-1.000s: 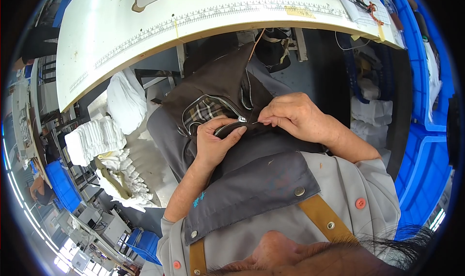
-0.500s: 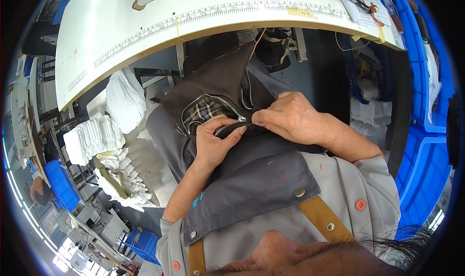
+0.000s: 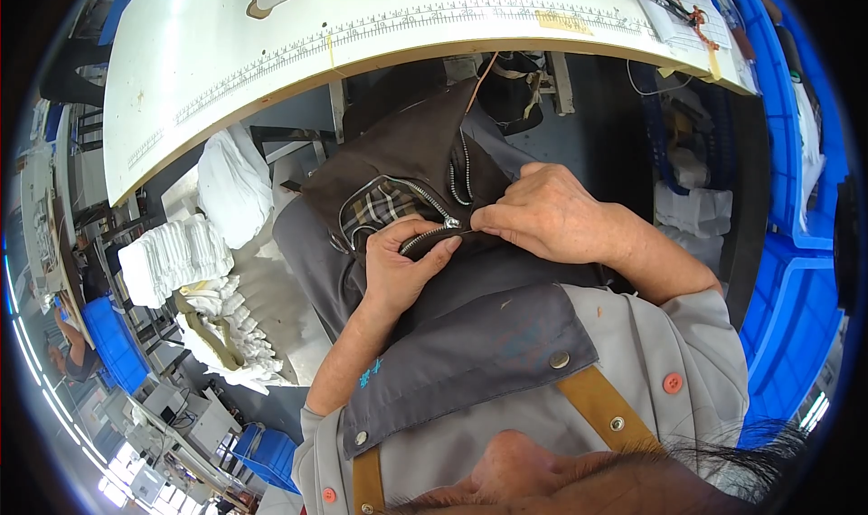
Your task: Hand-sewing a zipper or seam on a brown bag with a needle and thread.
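Across my lap lies a dark brown fabric piece (image 3: 384,158) with an open metal zipper (image 3: 418,189) that shows a plaid lining (image 3: 384,204). A silver zipper slider (image 3: 452,223) sits at the zipper's right end. My left hand (image 3: 402,262) pinches the zipper's lower edge between thumb and fingers, just below the slider. My right hand (image 3: 547,212) is closed right beside the slider, its thumb and forefinger pressed together at the zipper's end. What those fingertips hold is too small to make out. A second stretch of zipper teeth (image 3: 461,176) runs up the fabric.
A white table (image 3: 271,72) with a printed ruler scale curves across the far side. Stacked white cloth pieces (image 3: 176,260) lie at the left. Blue bins (image 3: 787,307) stand along the right. Scissors (image 3: 665,1) with an orange cord rest on the table's right end.
My right hand and forearm have shifted slightly. My left hand and the fabric stay almost where they were. A distant person at the far left has moved a little.
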Tool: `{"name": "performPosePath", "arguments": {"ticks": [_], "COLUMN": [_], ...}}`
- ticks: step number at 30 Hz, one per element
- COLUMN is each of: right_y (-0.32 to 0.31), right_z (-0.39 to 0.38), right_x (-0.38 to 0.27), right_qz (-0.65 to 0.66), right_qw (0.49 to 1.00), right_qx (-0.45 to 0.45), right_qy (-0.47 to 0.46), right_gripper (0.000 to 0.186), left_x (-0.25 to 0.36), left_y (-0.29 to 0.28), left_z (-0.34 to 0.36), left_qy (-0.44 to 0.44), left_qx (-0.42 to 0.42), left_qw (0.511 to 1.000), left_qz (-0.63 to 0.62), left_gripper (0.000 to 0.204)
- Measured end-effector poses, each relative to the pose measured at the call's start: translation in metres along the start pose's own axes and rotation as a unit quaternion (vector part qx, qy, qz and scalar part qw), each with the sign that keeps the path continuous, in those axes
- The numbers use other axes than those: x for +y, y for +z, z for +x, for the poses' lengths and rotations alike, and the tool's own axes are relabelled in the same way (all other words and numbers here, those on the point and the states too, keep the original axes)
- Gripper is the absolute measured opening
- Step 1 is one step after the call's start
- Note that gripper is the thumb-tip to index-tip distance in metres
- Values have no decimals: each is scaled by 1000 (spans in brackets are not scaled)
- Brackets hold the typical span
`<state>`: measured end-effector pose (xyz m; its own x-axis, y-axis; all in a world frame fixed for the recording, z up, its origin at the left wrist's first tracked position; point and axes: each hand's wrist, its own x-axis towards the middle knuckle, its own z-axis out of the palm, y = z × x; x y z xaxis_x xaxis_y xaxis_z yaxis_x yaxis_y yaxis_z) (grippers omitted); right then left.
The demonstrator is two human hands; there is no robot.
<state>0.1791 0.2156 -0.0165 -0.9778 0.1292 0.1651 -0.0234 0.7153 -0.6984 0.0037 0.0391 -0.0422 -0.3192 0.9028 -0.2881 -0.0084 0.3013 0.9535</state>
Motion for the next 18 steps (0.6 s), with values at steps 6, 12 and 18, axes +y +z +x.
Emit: {"name": "performPosePath", "arguments": {"ticks": [6,12,18], "right_y": [-2,-13,-20], "right_z": [1,8,15], "right_x": [2,-1,3], "right_qz": [6,-4,-10], "right_qw": [1000,999,996], "right_qx": [16,-35,-83], "right_qy": [-15,-3,-12], "right_gripper": [19,14,15], "left_x": [-1,2,3], "left_y": [0,1,0], "left_z": [-1,-1,-1], "left_qy": [-4,-15,-10], "left_qx": [6,7,7], "left_qw": [1000,1000,1000], "left_qz": [8,11,18], "left_gripper": [18,18,19]}}
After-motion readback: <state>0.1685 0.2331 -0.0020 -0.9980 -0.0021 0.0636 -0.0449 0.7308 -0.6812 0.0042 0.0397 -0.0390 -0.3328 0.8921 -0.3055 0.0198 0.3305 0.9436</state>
